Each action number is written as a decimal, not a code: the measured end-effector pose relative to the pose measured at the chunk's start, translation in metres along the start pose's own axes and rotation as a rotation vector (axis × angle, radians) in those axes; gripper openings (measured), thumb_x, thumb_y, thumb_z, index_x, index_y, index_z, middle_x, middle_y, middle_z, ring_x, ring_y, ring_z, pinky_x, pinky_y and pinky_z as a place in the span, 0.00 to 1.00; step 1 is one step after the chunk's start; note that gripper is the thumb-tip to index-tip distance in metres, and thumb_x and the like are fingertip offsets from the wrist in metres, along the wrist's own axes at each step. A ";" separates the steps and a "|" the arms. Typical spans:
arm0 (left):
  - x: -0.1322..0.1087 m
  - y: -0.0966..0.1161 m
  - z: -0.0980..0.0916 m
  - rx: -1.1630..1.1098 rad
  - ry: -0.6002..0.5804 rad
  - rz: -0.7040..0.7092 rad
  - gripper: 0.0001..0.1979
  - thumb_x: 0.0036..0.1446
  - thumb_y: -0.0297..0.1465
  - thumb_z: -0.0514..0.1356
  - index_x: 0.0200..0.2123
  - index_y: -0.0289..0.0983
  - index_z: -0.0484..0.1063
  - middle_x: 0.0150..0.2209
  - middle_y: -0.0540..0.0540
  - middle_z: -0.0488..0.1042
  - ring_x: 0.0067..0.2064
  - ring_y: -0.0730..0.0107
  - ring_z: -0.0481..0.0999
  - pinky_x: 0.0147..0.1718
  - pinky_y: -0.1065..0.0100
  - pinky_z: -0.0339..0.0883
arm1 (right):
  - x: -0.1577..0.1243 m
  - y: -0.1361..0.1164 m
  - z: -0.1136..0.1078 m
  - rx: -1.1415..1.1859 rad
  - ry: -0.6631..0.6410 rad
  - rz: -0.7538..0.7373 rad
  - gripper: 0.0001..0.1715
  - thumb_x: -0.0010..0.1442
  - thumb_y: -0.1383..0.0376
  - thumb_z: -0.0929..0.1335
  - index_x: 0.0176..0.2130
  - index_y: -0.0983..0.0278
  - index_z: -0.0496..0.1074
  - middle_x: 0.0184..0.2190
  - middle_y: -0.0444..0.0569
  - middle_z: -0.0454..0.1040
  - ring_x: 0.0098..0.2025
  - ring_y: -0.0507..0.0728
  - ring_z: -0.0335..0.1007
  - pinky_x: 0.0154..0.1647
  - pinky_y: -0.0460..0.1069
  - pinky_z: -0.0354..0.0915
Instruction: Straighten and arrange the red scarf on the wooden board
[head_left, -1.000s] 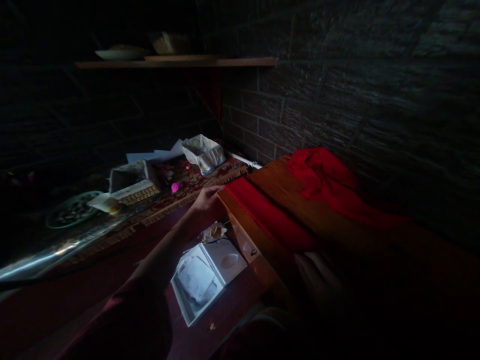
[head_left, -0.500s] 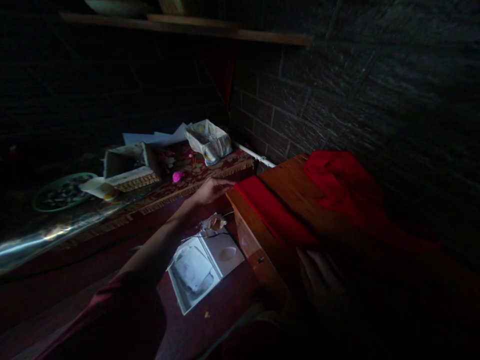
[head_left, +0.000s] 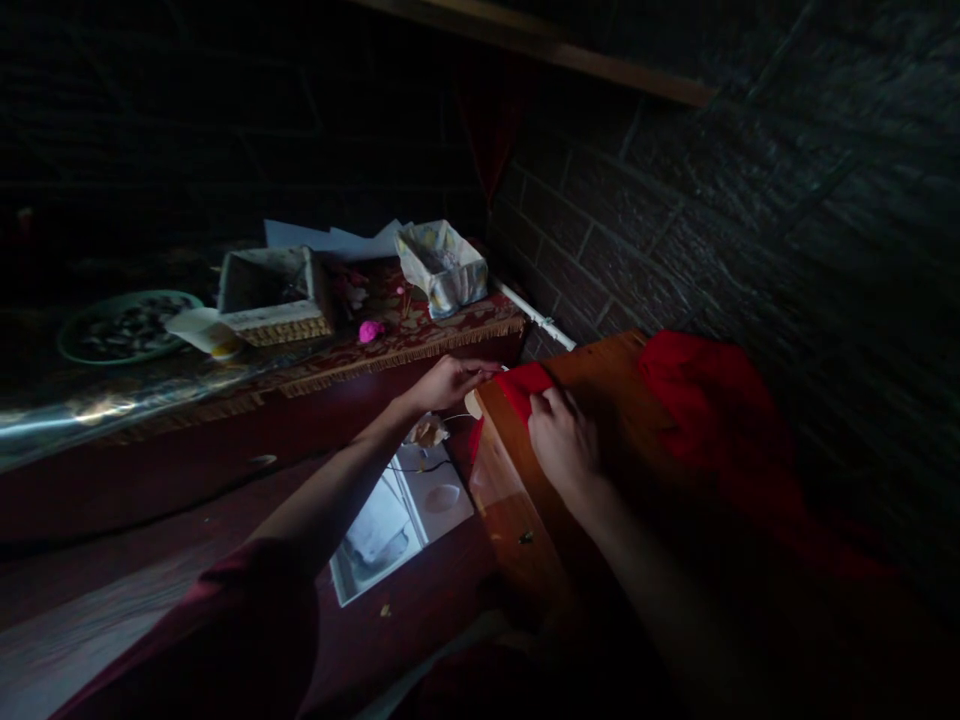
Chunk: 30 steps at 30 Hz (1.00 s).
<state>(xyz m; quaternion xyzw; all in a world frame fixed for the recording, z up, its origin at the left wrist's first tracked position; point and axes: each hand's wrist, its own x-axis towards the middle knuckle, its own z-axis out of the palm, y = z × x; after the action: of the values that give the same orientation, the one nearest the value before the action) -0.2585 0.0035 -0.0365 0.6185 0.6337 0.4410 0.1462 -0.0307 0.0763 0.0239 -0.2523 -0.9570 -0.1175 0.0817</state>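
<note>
A folded strip of red cloth point(head_left: 523, 388) lies across the far left corner of a wooden tabletop point(head_left: 600, 372). My left hand point(head_left: 450, 384) is at the strip's left end, its fingertips closed on the cloth edge. Curled over the strip's right part is my right hand point(head_left: 564, 440), its fingers gripping the cloth. A little red fabric hangs down the table's side below my left hand, beside a small cream-coloured piece whose kind I cannot make out. A larger crumpled red cloth point(head_left: 705, 395) rests farther right on the same tabletop.
Below left, an open white box point(head_left: 442, 498) sits on a dark red surface, with a crumpled brownish piece point(head_left: 427, 430) behind it. The back ledge holds a wicker basket point(head_left: 289, 328), a cloth-lined basket point(head_left: 450, 275), a green-rimmed tray point(head_left: 75, 345) and a paper cup point(head_left: 206, 332). Dark brick walls stand behind.
My right hand has moved up and left along the tabletop to near my left hand. The long red strip has become a short folded piece at the corner. The view has shifted.
</note>
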 end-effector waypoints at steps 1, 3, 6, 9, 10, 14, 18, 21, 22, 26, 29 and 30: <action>0.001 0.002 -0.001 0.012 -0.010 0.004 0.18 0.66 0.38 0.56 0.51 0.37 0.78 0.50 0.42 0.80 0.49 0.61 0.81 0.51 0.63 0.72 | 0.009 -0.001 0.000 0.013 -0.017 0.002 0.15 0.69 0.71 0.61 0.46 0.65 0.75 0.43 0.55 0.73 0.47 0.60 0.68 0.35 0.49 0.63; 0.002 0.004 -0.004 0.033 -0.032 0.014 0.17 0.66 0.37 0.56 0.51 0.38 0.78 0.49 0.42 0.80 0.50 0.61 0.81 0.51 0.64 0.72 | 0.024 -0.004 -0.002 0.035 -0.047 0.003 0.15 0.69 0.70 0.61 0.44 0.65 0.76 0.43 0.54 0.74 0.47 0.59 0.69 0.36 0.49 0.63; 0.003 0.008 -0.006 0.041 -0.044 0.066 0.17 0.66 0.39 0.56 0.51 0.39 0.79 0.49 0.43 0.81 0.50 0.61 0.80 0.50 0.65 0.71 | 0.038 -0.007 -0.008 0.081 -0.070 -0.013 0.16 0.70 0.69 0.60 0.45 0.64 0.76 0.43 0.52 0.75 0.46 0.58 0.69 0.37 0.49 0.62; 0.005 0.013 -0.005 0.073 -0.080 0.184 0.18 0.67 0.41 0.56 0.52 0.39 0.78 0.52 0.41 0.79 0.51 0.61 0.80 0.52 0.65 0.71 | 0.047 -0.009 -0.011 0.154 -0.081 -0.027 0.16 0.70 0.68 0.61 0.47 0.63 0.77 0.44 0.52 0.75 0.43 0.56 0.70 0.37 0.48 0.61; 0.006 0.015 -0.004 0.106 -0.086 0.217 0.18 0.67 0.41 0.56 0.52 0.39 0.78 0.53 0.41 0.78 0.52 0.61 0.79 0.53 0.64 0.70 | 0.049 -0.009 -0.010 0.178 -0.082 -0.022 0.16 0.70 0.68 0.61 0.46 0.64 0.77 0.44 0.51 0.75 0.42 0.55 0.70 0.37 0.48 0.60; 0.008 0.019 0.000 0.300 -0.035 0.258 0.18 0.69 0.38 0.52 0.53 0.40 0.77 0.49 0.41 0.80 0.50 0.62 0.79 0.50 0.65 0.72 | 0.054 -0.008 0.001 0.277 -0.044 0.009 0.15 0.70 0.68 0.62 0.44 0.65 0.79 0.41 0.51 0.75 0.36 0.54 0.70 0.36 0.47 0.60; 0.008 0.018 0.005 0.425 0.025 0.194 0.16 0.68 0.36 0.54 0.53 0.42 0.77 0.45 0.43 0.81 0.45 0.65 0.81 0.43 0.68 0.73 | 0.053 -0.006 0.014 0.367 0.073 -0.011 0.15 0.69 0.68 0.63 0.44 0.65 0.79 0.41 0.51 0.76 0.37 0.54 0.70 0.38 0.47 0.61; 0.011 0.014 0.006 0.413 0.062 0.110 0.15 0.66 0.35 0.57 0.52 0.43 0.78 0.43 0.44 0.82 0.43 0.66 0.82 0.41 0.70 0.72 | 0.050 -0.007 0.019 0.388 0.135 -0.029 0.14 0.69 0.68 0.63 0.44 0.65 0.79 0.41 0.52 0.76 0.40 0.56 0.71 0.41 0.48 0.62; 0.012 0.012 0.006 0.389 0.065 0.093 0.15 0.66 0.35 0.57 0.51 0.42 0.78 0.42 0.44 0.83 0.42 0.66 0.82 0.40 0.70 0.72 | 0.049 -0.008 0.019 0.386 0.148 -0.036 0.15 0.69 0.68 0.63 0.44 0.65 0.79 0.41 0.53 0.76 0.40 0.56 0.71 0.41 0.48 0.63; 0.020 -0.002 0.005 0.259 0.041 0.093 0.13 0.66 0.33 0.57 0.47 0.40 0.80 0.40 0.45 0.83 0.38 0.69 0.82 0.38 0.73 0.71 | 0.046 -0.009 0.021 0.361 0.192 -0.069 0.14 0.69 0.68 0.63 0.42 0.65 0.79 0.41 0.52 0.76 0.41 0.56 0.71 0.42 0.49 0.63; 0.019 -0.015 0.011 0.180 0.098 0.136 0.12 0.65 0.34 0.58 0.43 0.39 0.82 0.38 0.45 0.83 0.39 0.69 0.83 0.38 0.74 0.71 | 0.044 -0.008 0.022 0.320 0.209 -0.075 0.13 0.67 0.70 0.64 0.42 0.65 0.79 0.41 0.52 0.76 0.41 0.56 0.70 0.41 0.48 0.62; 0.017 -0.019 0.015 0.162 0.133 0.151 0.12 0.65 0.34 0.58 0.41 0.39 0.82 0.38 0.45 0.83 0.39 0.69 0.82 0.38 0.74 0.71 | 0.042 -0.008 0.023 0.302 0.203 -0.074 0.12 0.67 0.71 0.64 0.42 0.65 0.79 0.41 0.52 0.76 0.40 0.56 0.70 0.40 0.48 0.62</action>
<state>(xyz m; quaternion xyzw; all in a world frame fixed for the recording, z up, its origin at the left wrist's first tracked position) -0.2633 0.0276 -0.0535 0.6435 0.6273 0.4382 0.0200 -0.0732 0.0950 0.0100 -0.1884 -0.9592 -0.0002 0.2106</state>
